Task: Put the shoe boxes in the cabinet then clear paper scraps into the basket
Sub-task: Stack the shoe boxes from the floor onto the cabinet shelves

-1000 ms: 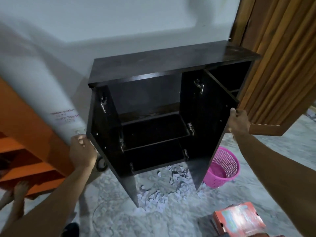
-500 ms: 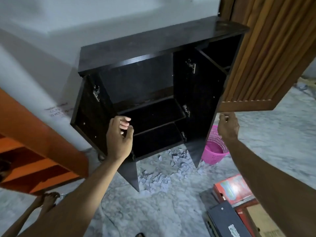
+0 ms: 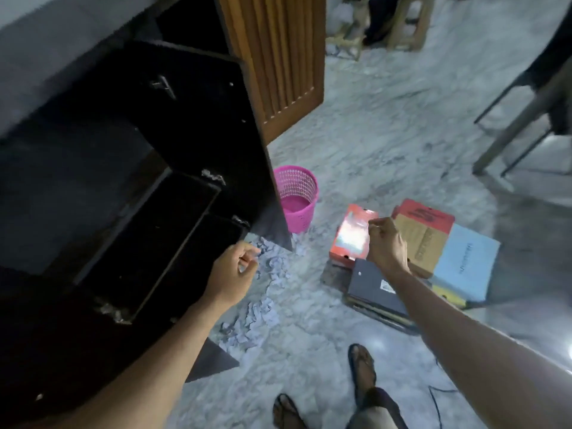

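Note:
The dark cabinet point(image 3: 93, 187) stands open at the left, its shelves bare and both doors swung out. Several shoe boxes lie on the floor to the right: a red box point(image 3: 351, 235), a brown and red box point(image 3: 424, 233), a light blue box point(image 3: 464, 261) and a dark grey box point(image 3: 376, 286). White paper scraps point(image 3: 263, 292) are strewn in front of the cabinet. A pink basket point(image 3: 298, 201) sits by the right door. My left hand point(image 3: 232, 274) hovers over the scraps, fingers loosely curled, holding nothing. My right hand point(image 3: 385, 243) hangs above the boxes, fingers curled, empty.
A slatted wooden door point(image 3: 278, 57) stands behind the cabinet. Metal chair legs point(image 3: 513, 125) are at the right, wooden stool legs point(image 3: 408, 23) at the back. My sandalled feet point(image 3: 360, 366) stand on the marble floor, and a thin cable point(image 3: 439, 407) lies near them.
Both hands let go of the cabinet doors and dropped lower. My view turned right and down, bringing the shoe boxes and floor into sight.

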Motion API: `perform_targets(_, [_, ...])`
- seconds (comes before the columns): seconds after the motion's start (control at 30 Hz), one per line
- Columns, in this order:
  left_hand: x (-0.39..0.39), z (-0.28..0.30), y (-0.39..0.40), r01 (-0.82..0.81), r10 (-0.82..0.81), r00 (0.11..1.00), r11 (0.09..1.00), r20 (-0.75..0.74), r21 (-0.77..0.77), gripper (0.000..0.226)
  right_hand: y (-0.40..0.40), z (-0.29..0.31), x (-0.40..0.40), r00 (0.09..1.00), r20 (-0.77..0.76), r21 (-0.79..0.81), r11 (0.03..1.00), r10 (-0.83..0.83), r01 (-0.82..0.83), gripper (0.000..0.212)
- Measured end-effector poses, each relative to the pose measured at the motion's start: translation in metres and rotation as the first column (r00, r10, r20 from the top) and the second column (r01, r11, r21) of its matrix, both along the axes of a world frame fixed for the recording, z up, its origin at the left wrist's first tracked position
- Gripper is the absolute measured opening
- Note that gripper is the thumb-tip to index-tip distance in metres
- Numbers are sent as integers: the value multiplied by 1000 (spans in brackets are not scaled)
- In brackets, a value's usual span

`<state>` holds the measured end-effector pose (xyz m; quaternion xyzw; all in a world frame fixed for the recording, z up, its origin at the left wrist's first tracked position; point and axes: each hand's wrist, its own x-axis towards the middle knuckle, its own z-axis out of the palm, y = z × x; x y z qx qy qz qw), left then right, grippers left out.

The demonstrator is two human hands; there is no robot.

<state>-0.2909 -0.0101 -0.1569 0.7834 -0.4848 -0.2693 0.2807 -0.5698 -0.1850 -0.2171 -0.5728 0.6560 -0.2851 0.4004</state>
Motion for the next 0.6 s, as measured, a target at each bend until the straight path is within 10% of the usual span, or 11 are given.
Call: perform_targets(0.6, [-150, -394, -136, 322, -238, 933, 886, -269, 335, 18, 48, -383, -224, 914, -286, 146, 930, -287, 337, 38])
